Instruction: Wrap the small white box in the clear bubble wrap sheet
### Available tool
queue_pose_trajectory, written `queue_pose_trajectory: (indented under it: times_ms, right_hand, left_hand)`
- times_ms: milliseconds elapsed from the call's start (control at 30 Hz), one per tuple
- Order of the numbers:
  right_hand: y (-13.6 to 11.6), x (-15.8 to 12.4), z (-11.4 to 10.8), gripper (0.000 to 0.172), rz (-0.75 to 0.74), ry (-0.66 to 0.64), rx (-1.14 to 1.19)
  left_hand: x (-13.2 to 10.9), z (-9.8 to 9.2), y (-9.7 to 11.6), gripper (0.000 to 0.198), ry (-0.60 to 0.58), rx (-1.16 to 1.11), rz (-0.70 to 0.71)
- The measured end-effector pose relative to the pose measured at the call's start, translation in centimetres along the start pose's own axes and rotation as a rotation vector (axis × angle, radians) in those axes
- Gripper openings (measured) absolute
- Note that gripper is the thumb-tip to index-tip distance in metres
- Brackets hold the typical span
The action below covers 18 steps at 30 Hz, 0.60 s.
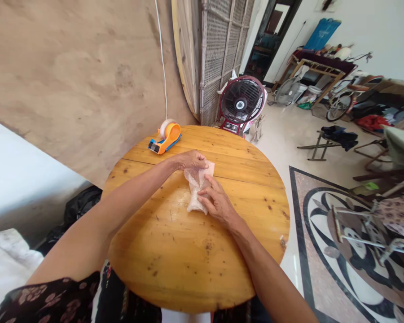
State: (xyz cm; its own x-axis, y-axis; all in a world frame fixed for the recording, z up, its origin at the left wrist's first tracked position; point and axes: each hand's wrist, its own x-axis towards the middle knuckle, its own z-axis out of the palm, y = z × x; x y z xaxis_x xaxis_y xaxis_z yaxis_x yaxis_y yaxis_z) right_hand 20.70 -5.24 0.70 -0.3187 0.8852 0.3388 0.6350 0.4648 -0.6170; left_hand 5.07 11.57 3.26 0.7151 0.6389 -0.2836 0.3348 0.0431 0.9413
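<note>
A small bundle of clear bubble wrap lies on the round wooden table, its far end lifted and loose. With closed fingers, my left hand pinches the upper edge of the wrap. My right hand rests against the wrap's right side, fingers stretched and apart. Whatever the wrap may enclose cannot be made out. Beyond my left hand stands an orange and blue tape dispenser with a roll of tape on it.
A dark red fan stands just past the table's far edge. Plywood leans against the wall on the left. To the right are a folding stool, a bicycle and a patterned floor inlay.
</note>
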Motion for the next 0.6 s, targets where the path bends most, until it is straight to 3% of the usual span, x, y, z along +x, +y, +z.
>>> queue_pose_trajectory:
  times_ms: [200, 600]
  right_hand:
    - [0.17, 0.12, -0.06, 0.020, -0.040, -0.035, -0.052]
    - [0.52, 0.03, 0.28, 0.018, -0.020, -0.010, 0.011]
  left_hand:
    - [0.27, -0.03, -0.49, 0.031, 0.087, 0.017, -0.016]
    - [-0.43, 0.23, 0.05, 0.032, 0.147, 0.019, -0.111]
